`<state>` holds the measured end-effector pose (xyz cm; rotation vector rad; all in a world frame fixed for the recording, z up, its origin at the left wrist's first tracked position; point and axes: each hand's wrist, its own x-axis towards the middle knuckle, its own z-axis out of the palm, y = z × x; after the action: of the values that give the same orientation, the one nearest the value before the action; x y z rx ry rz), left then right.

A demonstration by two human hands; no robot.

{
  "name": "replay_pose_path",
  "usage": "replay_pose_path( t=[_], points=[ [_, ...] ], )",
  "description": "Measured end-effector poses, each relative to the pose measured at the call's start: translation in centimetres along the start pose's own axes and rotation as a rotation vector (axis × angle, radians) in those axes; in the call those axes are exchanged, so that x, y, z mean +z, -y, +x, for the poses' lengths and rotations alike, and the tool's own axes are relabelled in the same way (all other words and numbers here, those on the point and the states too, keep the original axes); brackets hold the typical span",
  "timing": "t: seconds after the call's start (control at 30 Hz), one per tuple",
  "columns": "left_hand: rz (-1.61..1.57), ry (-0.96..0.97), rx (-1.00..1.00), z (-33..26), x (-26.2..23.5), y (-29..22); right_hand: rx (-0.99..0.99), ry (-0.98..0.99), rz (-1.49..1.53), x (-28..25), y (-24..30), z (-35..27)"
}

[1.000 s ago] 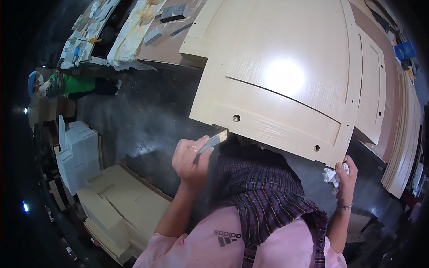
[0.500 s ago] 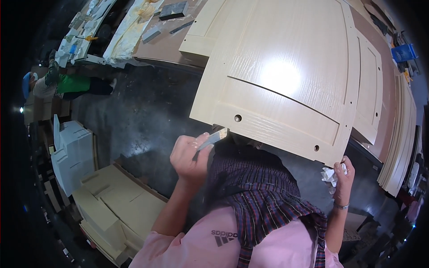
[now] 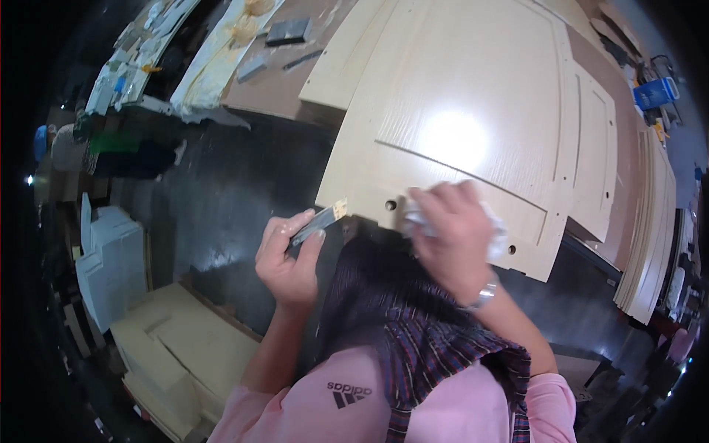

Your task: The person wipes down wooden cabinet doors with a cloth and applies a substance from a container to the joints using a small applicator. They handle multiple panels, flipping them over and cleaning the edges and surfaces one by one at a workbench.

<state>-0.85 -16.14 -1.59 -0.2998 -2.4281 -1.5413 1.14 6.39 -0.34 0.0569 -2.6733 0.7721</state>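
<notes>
Fingers of our left hand (image 3: 292, 258) pinch a putty knife (image 3: 319, 220), its tip touching the cream door panel (image 3: 458, 125) edge. Beyond it, our right hand (image 3: 450, 229), low a moment ago, now presses a white rag (image 3: 493, 238) flat beside the drilled hole (image 3: 390, 205), wiping it.

Not much packaging on show here. Up at the far right end of the desk sits a small blue box-shaped container (image 3: 656, 92), open-topped by the look of it, with a pale patch on its side too small to make out. Down on the floor at the left stands a stack of white cartons (image 3: 111, 266), blocky and plain-sided, and just beside them, toward the near left, lie flat pale cream boxes (image 3: 185, 354) piled at angles. No signs or screens can be made out anywhere.
</notes>
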Motion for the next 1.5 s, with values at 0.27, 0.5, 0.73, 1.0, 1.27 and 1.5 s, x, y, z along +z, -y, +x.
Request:
replay_pose_path(
  t=[0.27,0.5,0.73,1.0,1.27,1.5],
  points=[
    [-0.184,0.044,-0.064,3.9,-2.6,2.9,0.212,0.003,-0.094,3.0,3.4,0.1],
    [-0.250,0.211,-0.019,6.6,-3.8,5.8,0.416,-0.046,-0.157,3.9,4.7,-0.6],
    [-0.357,0.251,-0.061,8.7,-3.8,7.5,0.534,-0.107,-0.183,4.6,5.4,-0.5],
    [-0.406,0.284,-0.089,10.2,-3.9,8.6,0.578,-0.140,-0.211,5.0,5.9,-0.6],
    [-0.451,0.332,-0.130,11.1,-4.0,9.6,0.593,-0.110,-0.157,4.9,5.5,-0.8],
    [-0.465,0.363,-0.127,11.6,-3.5,9.8,0.622,-0.130,-0.179,4.9,5.9,-0.4]
  ],
)
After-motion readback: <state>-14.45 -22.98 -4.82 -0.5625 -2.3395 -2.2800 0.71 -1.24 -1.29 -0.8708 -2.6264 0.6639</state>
